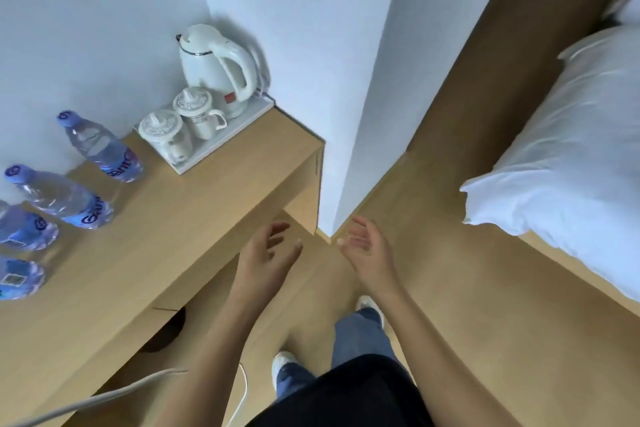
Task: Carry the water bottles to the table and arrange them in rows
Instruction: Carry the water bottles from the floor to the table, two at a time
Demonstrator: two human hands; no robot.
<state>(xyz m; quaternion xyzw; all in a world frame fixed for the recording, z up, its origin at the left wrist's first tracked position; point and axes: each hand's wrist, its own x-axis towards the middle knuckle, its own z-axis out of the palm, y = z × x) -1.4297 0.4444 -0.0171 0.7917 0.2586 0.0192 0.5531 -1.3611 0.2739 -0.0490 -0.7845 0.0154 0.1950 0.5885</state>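
Several clear water bottles with blue caps and blue labels stand on the wooden table (180, 218) at the left. The farthest bottle (100, 147) stands near the wall, a second bottle (59, 198) is closer, and two more bottles (24, 229) (17, 277) are cut off by the left edge. My left hand (266, 253) hangs open over the floor just past the table's right front edge, holding nothing. My right hand (367, 246) is open beside it, fingers spread, also empty. Both hands are well away from the bottles.
A white tray (249, 121) at the table's far end carries a white kettle (218, 69) and two lidded cups (197, 114). A white wall corner (346, 114) juts out ahead. A bed with white bedding (561, 156) is at the right. A white cable (104, 395) crosses the lower left.
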